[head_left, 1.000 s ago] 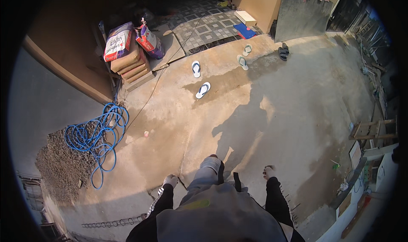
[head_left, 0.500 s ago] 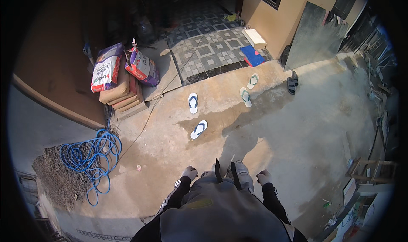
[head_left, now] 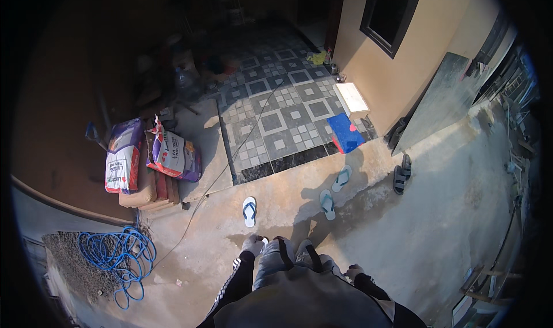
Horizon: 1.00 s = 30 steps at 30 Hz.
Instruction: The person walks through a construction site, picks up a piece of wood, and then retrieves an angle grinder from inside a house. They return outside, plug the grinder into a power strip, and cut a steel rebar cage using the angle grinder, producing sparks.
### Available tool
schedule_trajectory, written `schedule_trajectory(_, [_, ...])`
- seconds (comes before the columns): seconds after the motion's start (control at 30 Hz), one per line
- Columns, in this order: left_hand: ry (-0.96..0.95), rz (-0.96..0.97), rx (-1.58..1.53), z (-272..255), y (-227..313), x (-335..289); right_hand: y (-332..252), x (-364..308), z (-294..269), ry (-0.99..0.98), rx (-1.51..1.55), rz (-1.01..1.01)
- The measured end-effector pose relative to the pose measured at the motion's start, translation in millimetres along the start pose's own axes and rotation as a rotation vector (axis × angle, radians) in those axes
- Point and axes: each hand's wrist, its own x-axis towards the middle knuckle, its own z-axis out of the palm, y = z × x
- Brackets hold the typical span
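My left hand (head_left: 252, 245) hangs at my side, its fingers curled, with nothing visible in it. Just beyond its fingers shows a sliver of a white flip-flop (head_left: 265, 242) on the ground, mostly hidden. On my other side my right hand (head_left: 353, 271) hangs low, loosely closed and partly in shade, with no object visible in it. Ahead lies a white flip-flop with dark blue straps (head_left: 249, 211). To its right is a pair of pale flip-flops with green straps, one nearer (head_left: 327, 204) and one farther (head_left: 342, 178).
A tiled porch (head_left: 271, 123) lies ahead, with a blue mat (head_left: 345, 133) and a white box (head_left: 352, 99) at its right edge. Dark sandals (head_left: 398, 180) sit by a leaning board (head_left: 435, 103). Printed bags (head_left: 122, 156) are stacked left, above a coiled blue hose (head_left: 115, 259) on gravel.
I have moved forward toward the porch. The flip-flops, bags and hose now appear lower in view, and one white flip-flop is nearly covered by my left hand and leg.
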Motion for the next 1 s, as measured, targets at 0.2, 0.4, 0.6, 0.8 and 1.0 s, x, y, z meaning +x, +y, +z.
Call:
schedule_trajectory(0.2, [0.219, -0.779, -0.333, -38.1, -98.7, -10.0, -432.5, 161.4, -92.5, 0.213, -0.147, -0.648])
schedule_trajectory(0.4, [0.06, -0.817, -0.028, -83.1, -9.4, 106.5, -754.6, 134.5, -87.1, -0.019, 0.352, -0.643])
schedule_trajectory(0.6, [0.082, -0.265, -0.393, -148.0, 287.7, 446.1, -881.3, 124.4, -49.5, -0.03, -0.244, -0.75])
schedule_trajectory(0.8, [0.115, 0.515, -0.12, -257.7, 651.1, 675.8, -882.9, 238.4, -48.8, -0.109, 0.327, -0.044])
schedule_trajectory(1.0, [0.094, 0.356, -0.031, -297.3, 730.7, 834.4, -965.9, 387.5, -76.5, -0.67, 1.028, 0.251])
